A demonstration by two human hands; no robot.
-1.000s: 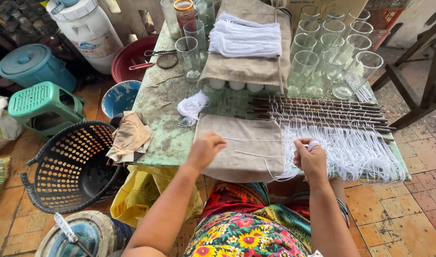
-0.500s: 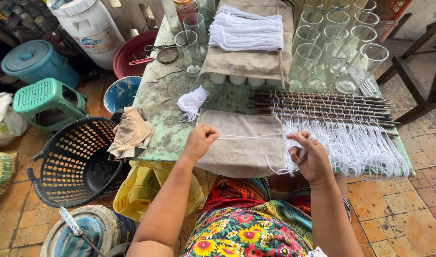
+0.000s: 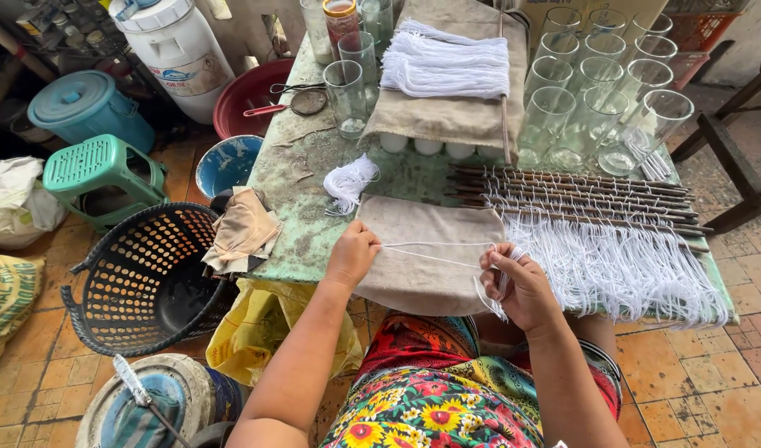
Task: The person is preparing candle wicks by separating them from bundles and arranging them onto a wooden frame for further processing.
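Left hand (image 3: 352,253) and right hand (image 3: 517,286) pinch a white string (image 3: 434,249) taut between them; seemingly light, limp cotton, best gripped at its ends

The scene is viewed from one head-worn camera, aimed steeply down and forward, close above the green table (image 3: 297,207).

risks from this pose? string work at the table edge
1. The white string is stretched between left hand and right hand; a slipped grip could drop it.
2. Hanging strings beside the right hand may snag.
3. Empty glasses crowd the sticks; a reach there might topple one.
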